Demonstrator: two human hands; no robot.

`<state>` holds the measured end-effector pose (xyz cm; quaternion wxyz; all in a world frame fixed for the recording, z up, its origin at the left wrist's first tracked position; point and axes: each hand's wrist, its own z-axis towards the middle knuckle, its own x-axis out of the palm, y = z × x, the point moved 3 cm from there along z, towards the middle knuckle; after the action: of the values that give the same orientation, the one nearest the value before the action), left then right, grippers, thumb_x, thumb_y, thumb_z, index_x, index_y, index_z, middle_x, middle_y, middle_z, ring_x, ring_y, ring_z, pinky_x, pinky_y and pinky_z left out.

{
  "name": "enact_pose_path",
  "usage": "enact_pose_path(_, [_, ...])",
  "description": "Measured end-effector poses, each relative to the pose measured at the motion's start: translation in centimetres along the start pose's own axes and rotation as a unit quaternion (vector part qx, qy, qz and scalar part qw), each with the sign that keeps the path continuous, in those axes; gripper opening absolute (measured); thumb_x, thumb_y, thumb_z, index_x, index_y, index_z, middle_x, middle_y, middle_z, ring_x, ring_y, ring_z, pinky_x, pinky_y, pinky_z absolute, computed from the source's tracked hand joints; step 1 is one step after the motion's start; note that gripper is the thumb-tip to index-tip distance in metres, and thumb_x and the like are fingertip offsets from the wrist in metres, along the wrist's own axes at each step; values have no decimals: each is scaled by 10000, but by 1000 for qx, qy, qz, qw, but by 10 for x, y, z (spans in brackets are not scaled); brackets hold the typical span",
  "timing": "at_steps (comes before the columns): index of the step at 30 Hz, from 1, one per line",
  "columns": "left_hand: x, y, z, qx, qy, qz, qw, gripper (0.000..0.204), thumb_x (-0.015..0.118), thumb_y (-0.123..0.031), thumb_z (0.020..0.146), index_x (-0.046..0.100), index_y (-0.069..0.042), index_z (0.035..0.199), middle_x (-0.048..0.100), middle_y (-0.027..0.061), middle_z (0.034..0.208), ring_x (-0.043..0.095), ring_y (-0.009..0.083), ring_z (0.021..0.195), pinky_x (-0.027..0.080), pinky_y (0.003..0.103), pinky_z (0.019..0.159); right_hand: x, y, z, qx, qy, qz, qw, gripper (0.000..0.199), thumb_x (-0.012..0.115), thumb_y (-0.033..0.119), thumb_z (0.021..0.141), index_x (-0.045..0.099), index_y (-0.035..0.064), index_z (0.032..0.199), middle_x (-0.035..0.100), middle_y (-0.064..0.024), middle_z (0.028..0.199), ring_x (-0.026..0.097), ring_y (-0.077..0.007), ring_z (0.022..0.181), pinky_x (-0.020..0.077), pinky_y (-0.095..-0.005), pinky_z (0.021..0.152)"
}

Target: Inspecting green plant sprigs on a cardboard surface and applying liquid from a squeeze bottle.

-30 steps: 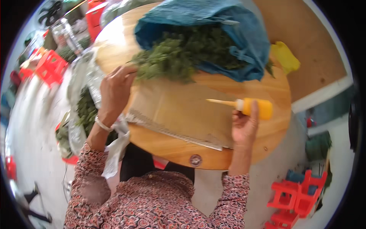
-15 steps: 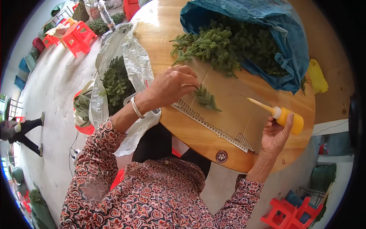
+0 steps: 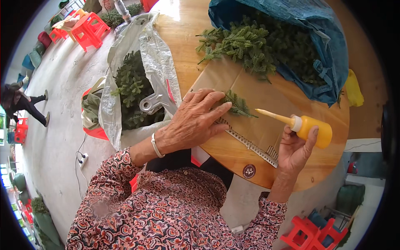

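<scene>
Right hand (image 3: 293, 152) wrapped round the yellow glue bottle (image 3: 312, 130), nozzle aimed left twd the sprig. Left hand (image 3: 193, 121) flat, fingers spread, pinning a small green sprig (image 3: 238, 105) onto the cardboard sheet (image 3: 254, 98), next to the perforated strip (image 3: 250, 146). Beyond: blue bag (image 3: 325, 54) w/ more greenery.

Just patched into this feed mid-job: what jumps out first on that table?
The left hand lies flat over a small green sprig on the brown cardboard sheet at the near edge of the round wooden table. The right hand holds a yellow squeeze bottle, its nozzle pointing toward the sprig. Behind, a blue bag spills green sprigs onto the table.
</scene>
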<state>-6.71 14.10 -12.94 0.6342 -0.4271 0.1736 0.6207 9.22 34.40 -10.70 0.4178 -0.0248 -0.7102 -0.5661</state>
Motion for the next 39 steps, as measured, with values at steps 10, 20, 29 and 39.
enact_pose_path(10, [4, 1, 1, 31, 4, 9, 999, 425, 672, -336, 786, 584, -53, 1091, 470, 102, 1156, 460, 280, 1135, 365, 373, 909, 25, -16, -20, -76, 7, -86, 993, 411, 688, 307, 866, 521, 39, 1129, 627, -138, 1008, 598, -168, 692, 488, -216, 626])
enact_pose_path(20, [3, 7, -3, 27, 11, -42, 999, 417, 655, -317, 806, 574, -8, 1075, 455, 125, 1180, 471, 278, 1109, 374, 367, 904, 34, -31, -24, -63, -4, -78, 995, 352, 723, 221, 838, 522, 85, 1093, 621, -65, 900, 610, -163, 652, 521, -218, 617])
enact_pose_path(29, [2, 8, -4, 38, 3, -48, 998, 408, 643, -307, 816, 571, 3, 1072, 459, 133, 1207, 474, 280, 1103, 383, 362, 925, 31, -30, -30, -79, -10, -90, 993, 340, 716, 198, 842, 518, 78, 1091, 622, -74, 907, 610, -163, 654, 517, -219, 605])
enact_pose_path(39, [-1, 7, -5, 17, 9, -62, 998, 432, 693, -277, 804, 587, 4, 1114, 490, 131, 1258, 501, 304, 1095, 415, 397, 946, 27, -26, -45, -111, -24, -118, 986, 325, 686, 182, 857, 521, 69, 1113, 634, -100, 941, 602, -169, 653, 494, -215, 586])
